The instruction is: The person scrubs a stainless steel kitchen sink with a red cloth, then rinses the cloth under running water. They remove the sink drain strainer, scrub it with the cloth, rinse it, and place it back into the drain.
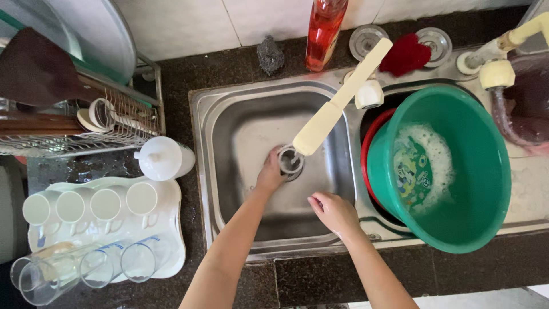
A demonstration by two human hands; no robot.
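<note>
Left hand (270,173) pinches the round strainer (290,161) at the drain of the steel sink (240,123), under the cream faucet (337,103). Right hand (333,210) hovers loosely curled, holding nothing. Risk: wet strainer slips, or the sudsy green basin (486,171) gets knocked.

cups (91,205) left of sink (240,131) (basin (474,189) right)

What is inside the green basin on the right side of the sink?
Inside the green basin there is soapy water with white foam, and a colourful patterned item lies in it. The foam and water partly cover that item, so its kind cannot be told.
</note>
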